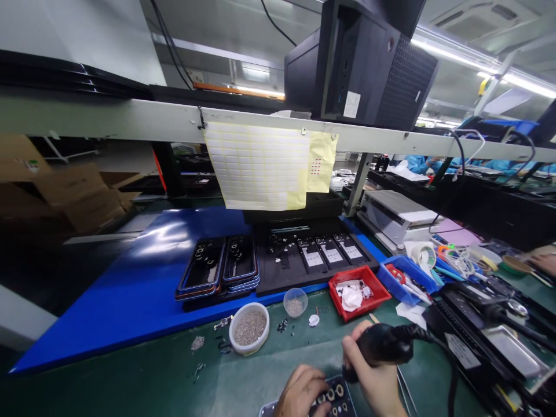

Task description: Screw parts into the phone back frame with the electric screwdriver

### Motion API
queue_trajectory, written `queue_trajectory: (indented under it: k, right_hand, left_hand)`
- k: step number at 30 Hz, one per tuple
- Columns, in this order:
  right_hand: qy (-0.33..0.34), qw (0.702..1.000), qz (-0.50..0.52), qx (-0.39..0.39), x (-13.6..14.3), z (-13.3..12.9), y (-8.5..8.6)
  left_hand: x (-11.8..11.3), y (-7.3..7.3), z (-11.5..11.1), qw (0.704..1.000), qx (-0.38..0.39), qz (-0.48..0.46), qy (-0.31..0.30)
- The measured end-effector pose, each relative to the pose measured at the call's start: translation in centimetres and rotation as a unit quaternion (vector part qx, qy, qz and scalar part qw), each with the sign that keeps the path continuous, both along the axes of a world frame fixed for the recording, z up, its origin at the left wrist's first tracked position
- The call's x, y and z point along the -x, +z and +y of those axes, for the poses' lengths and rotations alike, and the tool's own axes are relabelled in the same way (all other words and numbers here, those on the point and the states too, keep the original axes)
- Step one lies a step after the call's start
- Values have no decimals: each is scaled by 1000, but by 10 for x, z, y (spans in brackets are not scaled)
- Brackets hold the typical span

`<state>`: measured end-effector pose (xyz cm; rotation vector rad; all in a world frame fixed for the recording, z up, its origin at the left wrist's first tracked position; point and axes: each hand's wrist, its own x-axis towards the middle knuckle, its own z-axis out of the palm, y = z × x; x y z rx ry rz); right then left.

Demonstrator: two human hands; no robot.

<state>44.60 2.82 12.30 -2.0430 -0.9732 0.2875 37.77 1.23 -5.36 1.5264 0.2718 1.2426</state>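
My right hand (371, 370) is wrapped round a black electric screwdriver (381, 346), its cord trailing off to the right. The tool's lower end is over a phone housing (343, 399) with ringed camera openings at the bottom edge. Fingers bent, my left hand (302, 391) grips the same housing and covers part of it. Tweezers (406, 389) lie beside my right wrist. Beyond my hands are a white bowl (234, 341) of tiny screws and a smaller clear cup (295, 295) with more.
Stacked phone frames (202, 284) rest on a blue sheet (117, 295). Several phone units lie on a black tray (278, 281). A red bin (343, 313) and blue bin (393, 295) stand to the right. Overhead, a shelf (152, 124) carries a computer tower (369, 69); paper sheets (260, 174) hang below.
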Motion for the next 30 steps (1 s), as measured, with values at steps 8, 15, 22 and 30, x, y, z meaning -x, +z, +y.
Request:
queue_trajectory:
  k: [8,15,22,30]
  right_hand:
    - [51,986,141,-76,17,5,27]
    - [69,968,218,-106,34,8,29]
    - [28,994,101,-31,12,-12,27]
    - [18,997,69,2,2,-20,12]
  left_hand:
    - [5,14,10,998,-20,-22,47]
    - [17,20,19,994,-89,5,61]
    - [16,19,17,993,-102,24,47]
    - [14,12,10,995,-86,40,30]
